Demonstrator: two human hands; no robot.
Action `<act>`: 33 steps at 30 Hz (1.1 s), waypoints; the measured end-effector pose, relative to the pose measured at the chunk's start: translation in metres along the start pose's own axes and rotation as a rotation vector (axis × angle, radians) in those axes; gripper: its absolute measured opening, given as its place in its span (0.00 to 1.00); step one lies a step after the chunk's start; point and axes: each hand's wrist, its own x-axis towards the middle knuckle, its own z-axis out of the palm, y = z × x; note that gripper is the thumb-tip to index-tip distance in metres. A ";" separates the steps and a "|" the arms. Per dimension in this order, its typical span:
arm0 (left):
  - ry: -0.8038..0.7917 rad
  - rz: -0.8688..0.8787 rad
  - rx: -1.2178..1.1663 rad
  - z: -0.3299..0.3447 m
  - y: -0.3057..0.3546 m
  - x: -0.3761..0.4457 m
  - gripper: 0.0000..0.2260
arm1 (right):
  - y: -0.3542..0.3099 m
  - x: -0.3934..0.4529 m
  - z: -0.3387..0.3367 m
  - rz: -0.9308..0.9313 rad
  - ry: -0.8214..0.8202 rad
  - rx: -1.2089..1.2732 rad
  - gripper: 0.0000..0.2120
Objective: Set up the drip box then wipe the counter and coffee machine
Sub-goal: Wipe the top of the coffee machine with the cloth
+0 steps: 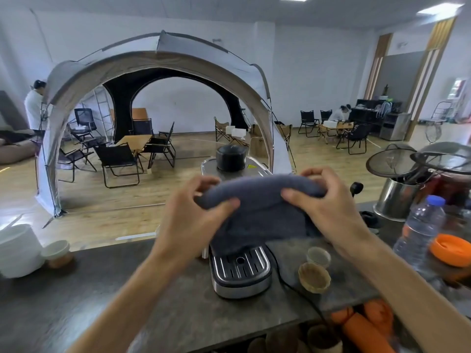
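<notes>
Fingers of the left hand and right hand pinch a grey cloth, draped above the coffee machine on the worktop.

Coffee machine stands on counter, 2 cups right, bowls left.

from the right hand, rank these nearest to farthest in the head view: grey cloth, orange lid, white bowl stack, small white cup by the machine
1. grey cloth, in the right hand grip, over the machine.
2. small white cup, just below the hand on the counter.
3. orange lid, at the right edge.
4. white bowl stack, far left end of the counter.
</notes>
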 end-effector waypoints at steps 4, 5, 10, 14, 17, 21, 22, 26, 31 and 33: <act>0.045 -0.030 0.190 -0.003 -0.006 0.045 0.21 | -0.012 0.042 0.015 -0.088 -0.017 -0.386 0.23; 0.012 0.007 0.237 -0.001 -0.010 0.044 0.20 | -0.010 0.036 0.021 -0.134 -0.040 -0.462 0.25; -0.008 0.180 0.308 0.020 -0.032 0.019 0.14 | 0.002 0.003 0.058 -0.114 -0.236 -0.637 0.33; -0.027 0.117 0.042 0.007 -0.024 0.034 0.12 | -0.006 0.021 0.076 -0.062 -0.222 -0.664 0.38; 0.002 -0.179 -0.333 0.000 -0.038 0.082 0.16 | -0.008 0.039 0.077 -0.008 -0.185 -0.588 0.31; -0.141 -0.351 -0.187 0.023 -0.066 0.121 0.10 | -0.010 0.066 0.080 0.078 -0.218 -0.538 0.34; -0.196 -0.365 -0.180 0.032 -0.073 0.125 0.09 | -0.007 0.073 0.080 0.086 -0.242 -0.545 0.32; -0.153 -0.396 -0.234 0.044 -0.086 0.126 0.15 | 0.007 0.103 0.058 0.145 -0.337 -0.389 0.12; -0.153 -0.421 -0.362 0.050 -0.096 0.125 0.15 | 0.005 0.151 0.055 0.101 -0.492 -0.427 0.08; -0.140 -0.410 -0.377 0.051 -0.097 0.126 0.16 | 0.002 0.171 0.065 0.087 -0.529 -0.494 0.11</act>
